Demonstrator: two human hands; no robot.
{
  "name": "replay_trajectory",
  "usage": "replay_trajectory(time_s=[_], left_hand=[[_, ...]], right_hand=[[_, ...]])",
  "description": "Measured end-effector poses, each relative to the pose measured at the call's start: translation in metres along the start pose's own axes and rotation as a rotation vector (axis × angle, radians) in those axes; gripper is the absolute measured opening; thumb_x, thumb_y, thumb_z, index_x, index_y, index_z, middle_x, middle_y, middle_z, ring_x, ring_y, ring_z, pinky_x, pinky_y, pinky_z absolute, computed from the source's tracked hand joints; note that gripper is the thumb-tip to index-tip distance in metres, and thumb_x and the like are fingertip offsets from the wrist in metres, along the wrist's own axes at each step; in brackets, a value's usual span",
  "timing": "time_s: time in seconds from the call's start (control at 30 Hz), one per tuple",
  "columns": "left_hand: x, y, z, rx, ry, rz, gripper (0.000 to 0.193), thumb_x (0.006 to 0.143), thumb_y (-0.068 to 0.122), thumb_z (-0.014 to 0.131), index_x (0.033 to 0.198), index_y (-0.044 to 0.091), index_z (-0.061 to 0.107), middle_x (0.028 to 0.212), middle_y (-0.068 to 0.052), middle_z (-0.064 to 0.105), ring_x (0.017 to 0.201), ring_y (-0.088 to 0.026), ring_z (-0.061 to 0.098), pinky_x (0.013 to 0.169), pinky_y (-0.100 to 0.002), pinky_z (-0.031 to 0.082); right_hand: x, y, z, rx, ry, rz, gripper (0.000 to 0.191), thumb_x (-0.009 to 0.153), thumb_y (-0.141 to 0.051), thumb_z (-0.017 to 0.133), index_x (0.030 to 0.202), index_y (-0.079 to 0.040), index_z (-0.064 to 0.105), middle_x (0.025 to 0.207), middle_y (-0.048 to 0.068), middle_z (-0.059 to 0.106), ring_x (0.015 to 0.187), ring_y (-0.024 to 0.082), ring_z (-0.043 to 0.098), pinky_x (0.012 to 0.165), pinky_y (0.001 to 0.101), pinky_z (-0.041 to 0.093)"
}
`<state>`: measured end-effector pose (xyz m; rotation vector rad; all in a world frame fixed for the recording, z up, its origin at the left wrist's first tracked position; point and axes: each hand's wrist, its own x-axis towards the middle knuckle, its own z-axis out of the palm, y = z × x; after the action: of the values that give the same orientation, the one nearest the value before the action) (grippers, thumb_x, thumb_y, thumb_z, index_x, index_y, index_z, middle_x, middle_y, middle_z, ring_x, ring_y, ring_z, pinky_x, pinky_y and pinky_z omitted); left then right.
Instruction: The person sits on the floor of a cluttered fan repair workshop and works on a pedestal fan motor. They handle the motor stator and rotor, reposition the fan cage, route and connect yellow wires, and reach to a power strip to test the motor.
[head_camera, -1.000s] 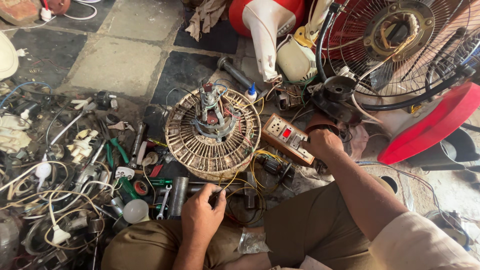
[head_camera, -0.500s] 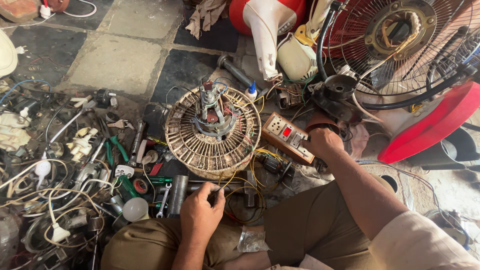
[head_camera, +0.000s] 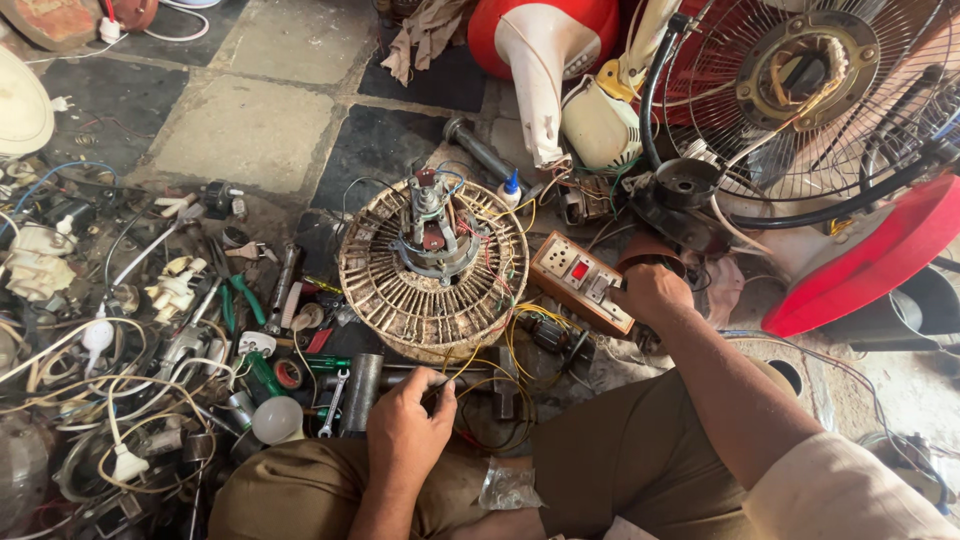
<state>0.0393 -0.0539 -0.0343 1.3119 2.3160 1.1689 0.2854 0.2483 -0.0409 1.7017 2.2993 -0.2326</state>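
left hand (head_camera: 408, 428) pinches wires (head_camera: 470, 368) below round fan motor (head_camera: 433, 265); right hand (head_camera: 652, 290) rests against switch board (head_camera: 583, 281).

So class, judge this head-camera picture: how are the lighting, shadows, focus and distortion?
Head view: soft, even daylight, with no harsh glare; shadows pool under the round motor winding and among the wires. The left hand and right hand are sharp. The wide lens bends the fan guard at the edge.

Bright even daylight, soft faint shadows, sharp focus across the floor (head_camera: 250, 130), slight wide-angle stretch at edges, no glare
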Motion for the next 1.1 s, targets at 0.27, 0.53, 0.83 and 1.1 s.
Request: replay_trajectory(time_s=[0.27, 0.53, 0.83, 1.1], left_hand=[[0.0013, -0.0006, 0.0006, -0.001, -0.02, 0.003, 0.018, 0.082, 0.026, 0.077, 0.089, 0.011, 0.07, 0.084, -0.012, 0.077, 0.077, -0.036, 0.073, 0.064, -0.045, 0.056], [0.001, -0.0004, 0.0006, -0.019, -0.017, 0.018, 0.018, 0.082, 0.025, 0.077, 0.089, 0.01, 0.07, 0.085, -0.012, 0.077, 0.079, -0.036, 0.073, 0.065, -0.045, 0.056], [0.0034, -0.001, 0.0018, 0.04, -0.02, -0.019, 0.018, 0.082, 0.026, 0.078, 0.089, 0.01, 0.07, 0.082, -0.013, 0.076, 0.075, -0.036, 0.072, 0.063, -0.046, 0.056], [0.0051, 0.0005, 0.0033, 0.012, -0.01, 0.001, 0.018, 0.082, 0.027, 0.078, 0.087, 0.012, 0.07, 0.082, -0.011, 0.077, 0.075, -0.035, 0.073, 0.062, -0.045, 0.056]], right_hand=[[0.0001, -0.0003, 0.0004, -0.018, -0.017, 0.003, 0.049, 0.09, -0.056, 0.069, 0.113, -0.014, 0.076, 0.115, 0.013, 0.074, 0.112, 0.031, 0.07, 0.092, 0.0443, 0.057], [-0.0004, 0.0004, 0.0006, -0.014, -0.011, 0.003, 0.049, 0.09, -0.056, 0.069, 0.113, -0.013, 0.076, 0.115, 0.013, 0.074, 0.112, 0.031, 0.07, 0.092, 0.0446, 0.057], [0.0008, 0.0, 0.0006, -0.015, -0.019, 0.011, 0.047, 0.09, -0.054, 0.068, 0.114, -0.014, 0.076, 0.116, 0.013, 0.074, 0.113, 0.03, 0.07, 0.092, 0.0446, 0.057], [-0.0003, -0.0006, 0.0002, -0.019, -0.012, 0.0, 0.048, 0.089, -0.054, 0.069, 0.114, -0.014, 0.075, 0.117, 0.013, 0.072, 0.112, 0.031, 0.069, 0.092, 0.0447, 0.057]])
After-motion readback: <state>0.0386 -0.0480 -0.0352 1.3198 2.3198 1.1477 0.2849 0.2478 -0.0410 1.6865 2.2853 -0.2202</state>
